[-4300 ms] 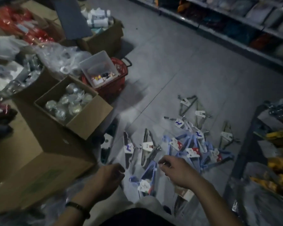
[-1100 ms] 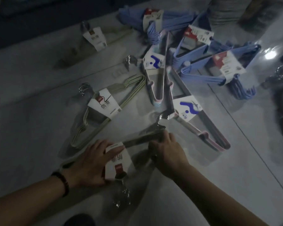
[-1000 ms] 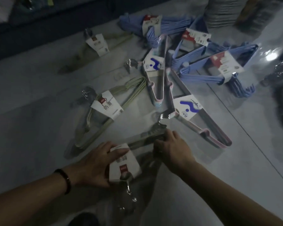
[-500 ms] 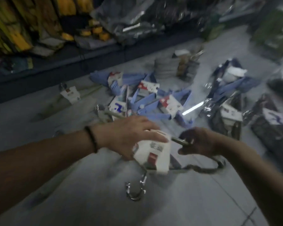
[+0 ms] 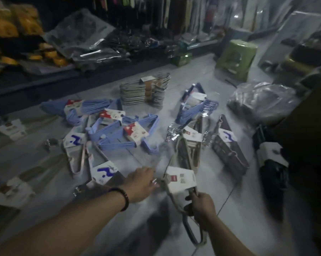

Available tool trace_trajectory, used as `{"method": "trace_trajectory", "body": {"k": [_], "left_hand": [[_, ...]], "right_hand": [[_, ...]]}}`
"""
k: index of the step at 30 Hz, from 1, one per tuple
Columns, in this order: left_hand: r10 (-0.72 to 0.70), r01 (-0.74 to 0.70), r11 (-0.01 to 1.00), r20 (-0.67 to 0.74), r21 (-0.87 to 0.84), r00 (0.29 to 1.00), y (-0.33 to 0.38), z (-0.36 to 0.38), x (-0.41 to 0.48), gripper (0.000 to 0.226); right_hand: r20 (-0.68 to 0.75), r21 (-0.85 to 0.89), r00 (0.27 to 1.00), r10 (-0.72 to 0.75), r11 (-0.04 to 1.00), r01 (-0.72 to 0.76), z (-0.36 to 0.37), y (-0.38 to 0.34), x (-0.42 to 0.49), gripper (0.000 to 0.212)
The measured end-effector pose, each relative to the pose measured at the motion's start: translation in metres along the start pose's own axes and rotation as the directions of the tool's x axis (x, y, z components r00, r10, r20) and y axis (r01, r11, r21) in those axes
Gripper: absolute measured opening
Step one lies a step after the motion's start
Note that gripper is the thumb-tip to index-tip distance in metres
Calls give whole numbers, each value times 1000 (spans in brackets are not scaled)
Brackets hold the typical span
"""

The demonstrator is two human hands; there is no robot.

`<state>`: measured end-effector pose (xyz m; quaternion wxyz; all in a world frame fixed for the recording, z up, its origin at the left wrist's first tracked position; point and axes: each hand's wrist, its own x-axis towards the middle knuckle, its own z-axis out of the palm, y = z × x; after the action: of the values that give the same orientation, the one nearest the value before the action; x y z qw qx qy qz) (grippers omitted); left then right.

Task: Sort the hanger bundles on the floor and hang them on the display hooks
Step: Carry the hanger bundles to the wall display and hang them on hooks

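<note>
In the head view, the right hand [image 5: 202, 205] has its fingers [image 5: 198, 198] clamped round the held bundle [image 5: 181, 181], a pale set of hangers with a white card label. It grips just below that label and keeps the set raised off the floor [image 5: 218, 183]. The bundle's long axis runs from low beside the right wrist up and away, leaning slightly left, so its far end points at a beige bundle [image 5: 190, 146] lying on the floor just beyond. The left hand [image 5: 141, 183] reaches in from the left with its fingers [image 5: 152, 179] straight and apart. Their tips are just beside the label's left edge, and blur hides whether they touch it. The right hand is plainly the carrying one, and the left looks placed only to steady the set. Any carry to the hooks would probably turn on that upright, leaning axis. The blue bundles [image 5: 119, 130] lie in a heap to the left, well apart from both hands, and a grey stack [image 5: 145, 91] sits farther back by the shelf [image 5: 35, 80]. Which end of the held bundle carries its metal hooks cannot be made out, since its lower end is dark and smeared. No display hooks can be identified in the dim goods above, and the label print is unreadable.
</note>
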<state>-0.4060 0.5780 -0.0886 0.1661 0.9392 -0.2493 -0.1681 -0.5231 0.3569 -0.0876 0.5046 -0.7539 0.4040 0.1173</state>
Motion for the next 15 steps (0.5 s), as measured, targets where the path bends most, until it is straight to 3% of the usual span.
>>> {"method": "trace_trajectory", "body": {"k": [4, 7, 11, 13, 15], "left_hand": [[-48, 47, 999, 93, 18, 994, -5, 31, 2, 46], [0, 1, 998, -7, 67, 1000, -8, 42, 13, 31], [-31, 41, 996, -137, 78, 990, -19, 33, 41, 22], [-85, 89, 996, -150, 20, 985, -23, 22, 51, 25], [-119, 111, 992, -141, -65, 983, -29, 18, 55, 40]], "right_hand": [[-8, -38, 996, 84, 996, -84, 5, 20, 9, 45], [-16, -59, 997, 72, 996, -73, 9, 23, 24, 46], [-65, -192, 994, -84, 979, 70, 18, 6, 51, 30], [-68, -194, 991, -112, 976, 97, 21, -6, 57, 23], [-31, -156, 993, -110, 982, 103, 28, -13, 57, 33]]}}
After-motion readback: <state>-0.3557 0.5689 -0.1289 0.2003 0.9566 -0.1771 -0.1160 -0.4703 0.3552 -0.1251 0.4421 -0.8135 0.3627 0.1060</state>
